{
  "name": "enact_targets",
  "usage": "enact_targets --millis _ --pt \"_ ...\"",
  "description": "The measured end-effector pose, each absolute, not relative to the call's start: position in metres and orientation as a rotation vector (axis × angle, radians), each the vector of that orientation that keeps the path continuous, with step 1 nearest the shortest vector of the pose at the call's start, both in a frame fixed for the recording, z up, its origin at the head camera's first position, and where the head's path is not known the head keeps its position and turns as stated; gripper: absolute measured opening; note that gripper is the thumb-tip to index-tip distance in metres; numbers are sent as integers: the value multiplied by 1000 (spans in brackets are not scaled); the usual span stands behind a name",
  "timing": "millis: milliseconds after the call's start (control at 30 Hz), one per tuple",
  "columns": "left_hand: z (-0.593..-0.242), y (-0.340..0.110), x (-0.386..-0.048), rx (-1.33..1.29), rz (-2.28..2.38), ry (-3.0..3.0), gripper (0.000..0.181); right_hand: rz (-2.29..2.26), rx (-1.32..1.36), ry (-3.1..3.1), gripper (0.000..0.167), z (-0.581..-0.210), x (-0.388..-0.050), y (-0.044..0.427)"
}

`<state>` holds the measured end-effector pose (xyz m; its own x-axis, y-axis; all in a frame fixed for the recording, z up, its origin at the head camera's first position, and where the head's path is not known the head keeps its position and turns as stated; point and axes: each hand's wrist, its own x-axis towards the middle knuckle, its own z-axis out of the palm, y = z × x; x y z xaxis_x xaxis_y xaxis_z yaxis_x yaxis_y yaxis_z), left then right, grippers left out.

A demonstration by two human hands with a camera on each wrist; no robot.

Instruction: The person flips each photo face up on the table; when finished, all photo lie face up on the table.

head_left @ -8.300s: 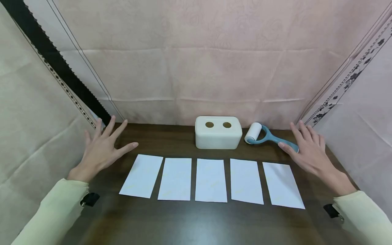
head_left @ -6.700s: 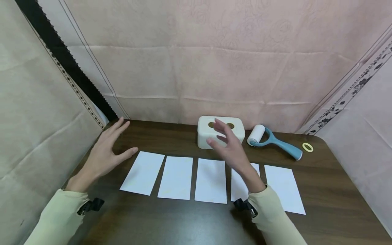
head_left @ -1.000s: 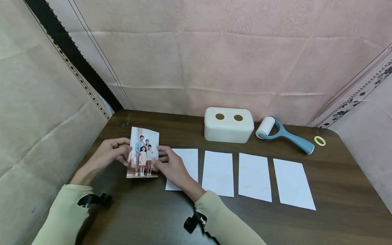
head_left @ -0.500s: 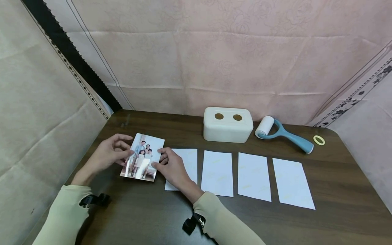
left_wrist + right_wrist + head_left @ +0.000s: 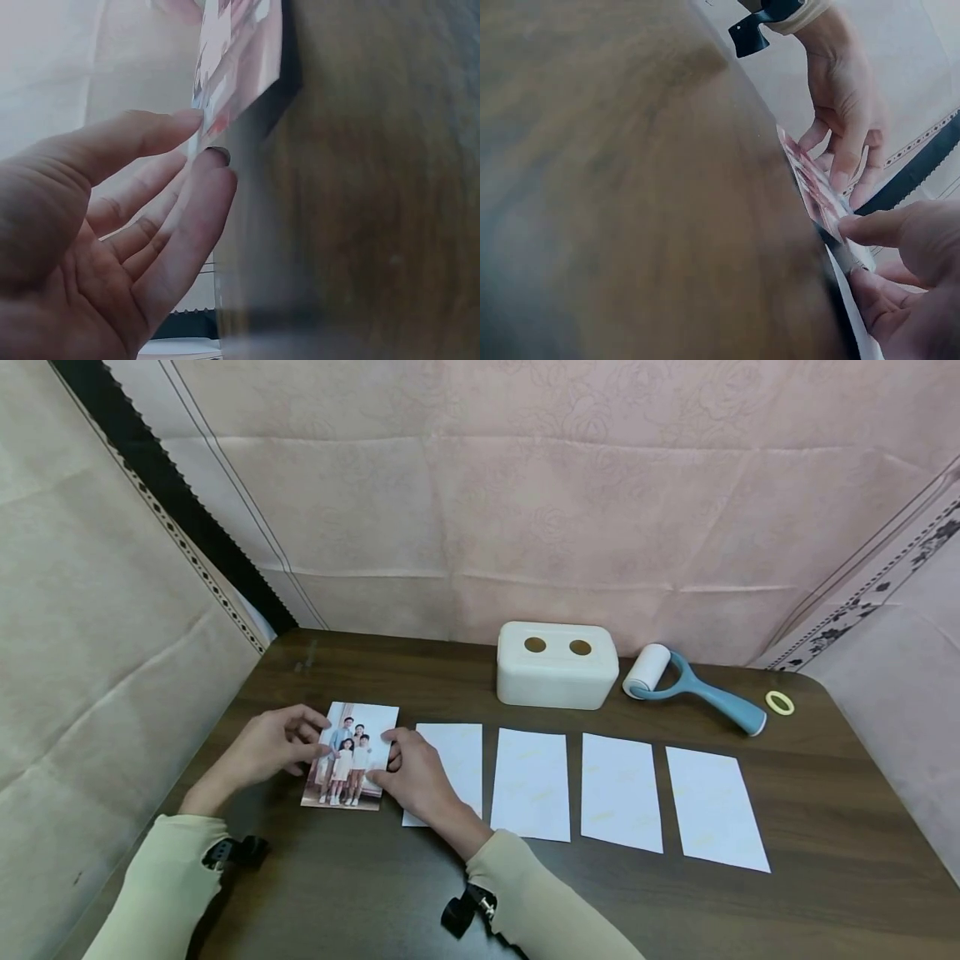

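A glossy family photo, picture side up, is at the left end of a row of white cards. My left hand pinches its left edge, thumb on the picture and fingers beneath, as the left wrist view shows at the photo's corner. On the opposite edge my right hand pinches with thumb and fingers. The photo looks slightly lifted and tilted off the table in the wrist views. Beside it lies a white card, partly covered by my right hand.
To the right lie more white cards, face blank but for faint marks. Behind them stands a white box with two round holes. A blue-handled lint roller and a pale yellow ring lie at the back right of the wooden table.
The leftmost white card has left its spot in the row, and both hands now hold a photo there. Over the last second the photo has turned, then straightened, and come lower and nearer.
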<state>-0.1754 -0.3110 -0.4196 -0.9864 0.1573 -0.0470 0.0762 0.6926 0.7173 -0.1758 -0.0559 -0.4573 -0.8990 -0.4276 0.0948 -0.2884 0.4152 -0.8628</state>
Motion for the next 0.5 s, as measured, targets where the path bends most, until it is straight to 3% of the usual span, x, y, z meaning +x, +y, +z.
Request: enact_targets --millis 500 --pt "-424 -312 -175 218 1123 2782 22 -1205 -671 2677 50 -450 -168 -64"
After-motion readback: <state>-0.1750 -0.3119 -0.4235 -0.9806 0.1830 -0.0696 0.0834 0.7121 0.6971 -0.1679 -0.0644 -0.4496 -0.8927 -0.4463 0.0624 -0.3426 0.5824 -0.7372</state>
